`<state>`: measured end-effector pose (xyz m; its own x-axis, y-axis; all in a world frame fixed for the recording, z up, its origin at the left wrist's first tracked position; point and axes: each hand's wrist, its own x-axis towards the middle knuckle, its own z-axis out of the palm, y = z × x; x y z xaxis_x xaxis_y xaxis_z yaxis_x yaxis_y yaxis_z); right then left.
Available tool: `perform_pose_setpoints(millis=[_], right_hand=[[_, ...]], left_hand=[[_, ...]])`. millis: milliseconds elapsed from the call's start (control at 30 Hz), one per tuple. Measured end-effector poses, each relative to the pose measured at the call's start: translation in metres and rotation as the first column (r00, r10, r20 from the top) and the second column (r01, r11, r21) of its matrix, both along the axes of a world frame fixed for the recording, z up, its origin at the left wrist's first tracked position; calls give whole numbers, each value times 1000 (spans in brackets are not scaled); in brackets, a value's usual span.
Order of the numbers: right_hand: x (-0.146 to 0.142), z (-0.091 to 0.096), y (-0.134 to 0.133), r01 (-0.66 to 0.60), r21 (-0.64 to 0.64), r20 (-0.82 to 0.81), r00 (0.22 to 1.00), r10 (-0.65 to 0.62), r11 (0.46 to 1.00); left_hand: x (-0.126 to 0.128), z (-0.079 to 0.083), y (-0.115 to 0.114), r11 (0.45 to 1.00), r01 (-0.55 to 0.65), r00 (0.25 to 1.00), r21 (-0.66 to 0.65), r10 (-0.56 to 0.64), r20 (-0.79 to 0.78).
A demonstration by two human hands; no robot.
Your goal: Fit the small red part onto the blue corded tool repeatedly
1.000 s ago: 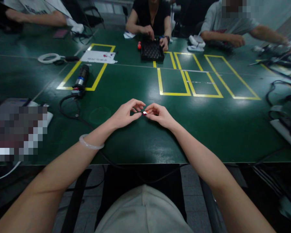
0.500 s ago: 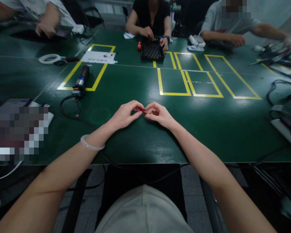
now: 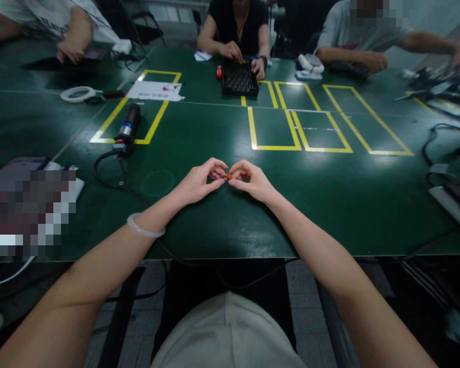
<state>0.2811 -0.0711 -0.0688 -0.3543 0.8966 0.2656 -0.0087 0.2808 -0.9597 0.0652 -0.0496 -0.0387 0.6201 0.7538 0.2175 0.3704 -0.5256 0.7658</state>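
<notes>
Over the near middle of the green table (image 3: 199,225), my left hand (image 3: 201,181) and my right hand (image 3: 253,181) meet fingertip to fingertip. Between them is a small orange-and-dark part (image 3: 229,177), too small for its kind to be told. Thumb and fingers of each hand are closed in a pinch on it, the left hand at its left side and the right hand at its right. A pale bangle (image 3: 145,226) circles my left wrist.
Left of my hands, a black cylindrical device (image 3: 129,121) with a cable lies in a yellow tape outline. A white sheet (image 3: 155,90) lies behind it. Across the table, a person's hands are at a black compartment tray (image 3: 239,92). Cables (image 3: 431,153) run along the right.
The small part has turned slightly between my fingertips: less red shows at the left, and its orange side shows more. My hands have stayed almost in place.
</notes>
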Motion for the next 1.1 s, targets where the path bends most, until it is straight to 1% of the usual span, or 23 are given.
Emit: perform_pose_setpoints(millis=[133,367,533,667,900,1100], right_hand=[[0,-2,1,25,-2,40,999,-25,1000],[1,-6,6,-19,-57,-29,999,17,998],[1,-6,6,-29,-102,-14,1000,28,994],[1,-7,6,-44,-106,-7,999,44,993],[1,-3,2,-62,-97,9,998,63,993],[0,-2,1,-32,-94,41,999,36,995]], left_hand=[[0,1,-2,1000,28,1000,-12,-28,-10],[1,5,-4,998,67,998,-12,-67,10],[0,2,-3,997,79,997,14,-79,5],[0,4,-3,998,65,998,9,-65,-3],[0,9,-6,1000,-14,999,-7,14,-41],[0,8,-5,1000,-11,1000,-24,10,-21]])
